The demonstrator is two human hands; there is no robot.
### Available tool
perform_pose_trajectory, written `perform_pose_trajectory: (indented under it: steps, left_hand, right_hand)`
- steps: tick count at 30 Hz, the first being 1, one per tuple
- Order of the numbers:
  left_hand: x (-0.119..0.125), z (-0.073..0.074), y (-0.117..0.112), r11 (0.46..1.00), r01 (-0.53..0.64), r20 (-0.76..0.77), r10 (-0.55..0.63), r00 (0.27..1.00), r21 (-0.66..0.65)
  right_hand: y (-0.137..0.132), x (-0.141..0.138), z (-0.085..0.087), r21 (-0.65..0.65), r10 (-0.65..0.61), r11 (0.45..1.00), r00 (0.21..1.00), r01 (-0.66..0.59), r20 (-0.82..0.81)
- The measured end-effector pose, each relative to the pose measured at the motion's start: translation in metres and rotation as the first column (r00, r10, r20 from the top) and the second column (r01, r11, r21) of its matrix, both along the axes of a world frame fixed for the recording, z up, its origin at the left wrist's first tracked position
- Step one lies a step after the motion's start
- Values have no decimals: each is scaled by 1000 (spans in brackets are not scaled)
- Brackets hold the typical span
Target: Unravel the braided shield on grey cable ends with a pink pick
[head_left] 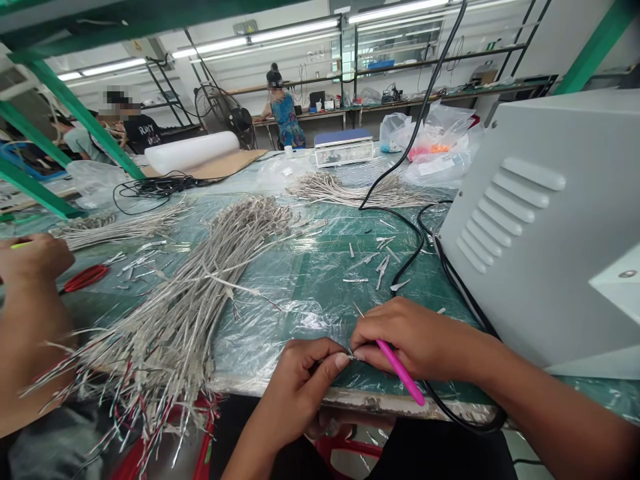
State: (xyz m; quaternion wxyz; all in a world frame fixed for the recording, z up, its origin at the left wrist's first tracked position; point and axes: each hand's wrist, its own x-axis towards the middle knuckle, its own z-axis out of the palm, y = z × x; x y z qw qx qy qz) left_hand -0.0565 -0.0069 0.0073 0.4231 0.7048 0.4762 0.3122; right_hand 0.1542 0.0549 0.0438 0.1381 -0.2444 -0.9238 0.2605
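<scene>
My left hand (300, 383) is closed in a pinch on the end of a thin grey cable (356, 311) at the table's front edge. My right hand (410, 337) meets it fingertip to fingertip, holding a pink-handled tool (400, 370) and pinching the same cable end. A big heap of grey sheathed cables (200, 300) with bared coloured wires lies to the left of my hands, spilling over the edge. Short cut sheath scraps (383, 260) are scattered ahead on the green mat (310, 280).
A grey machine housing (545, 227) fills the right side, black power cords (415, 253) running past it. Another person's arm (30, 313) reaches in at left near red cutters (85, 277). More cable bundles (350, 190), a scale (344, 148), plastic bags and other workers lie beyond.
</scene>
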Motion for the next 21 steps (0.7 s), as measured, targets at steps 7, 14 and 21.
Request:
perform_pose_trajectory:
  steps: [7,14,21]
  left_hand:
    - [2,-2,-1,998,-57,40,58,998,-11]
    - [6,-7,-8,977,-211,57,209,976,25]
    - [8,-17,-17,941,-332,91,326,941,59]
  right_hand:
    - [-9,-10,-12,58,-83,994,992,89,-98]
    - [-11,-21,-44,-176,-324,934,945,311,-50]
    - [-5,-22,-69,-549,-403,777,913,308,-59]
